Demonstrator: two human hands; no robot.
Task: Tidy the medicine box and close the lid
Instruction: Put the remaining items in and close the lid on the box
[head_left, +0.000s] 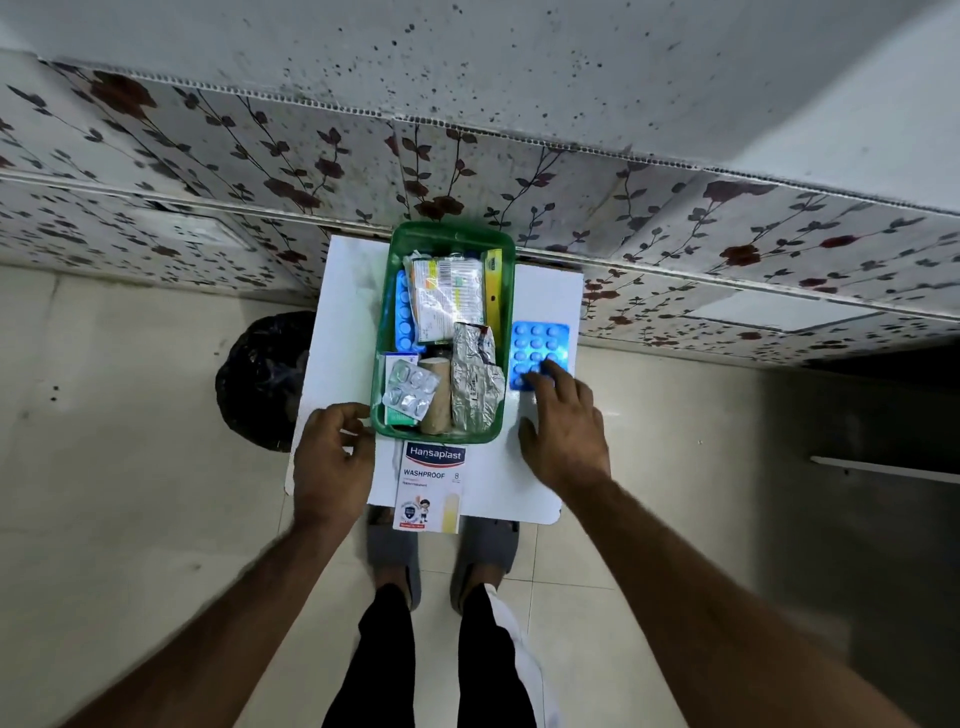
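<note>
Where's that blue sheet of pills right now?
In the head view, the blue pill sheet lies flat on the white table, just right of the green box, with the right hand's fingertips resting on its near end.

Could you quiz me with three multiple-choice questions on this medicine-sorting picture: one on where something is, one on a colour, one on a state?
1. Where does the white Hansaplast plaster box lie?
A. Inside the tub
B. On the white table top, at its near edge, in front of the tub
C. On the floor

2. What colour is the rectangular plastic medicine tub?
A. Red
B. Yellow
C. Green

3. What is the right hand doing?
A. Fingertips resting on the blue blister pack of pills beside the tub
B. Holding a lid
C. Hanging at the person's side

Answers: 1 B, the box sits on the table outside the tub. 2 C, the rim and walls are green. 3 A, the fingers touch the pack's near end; no lid is visible.
</note>
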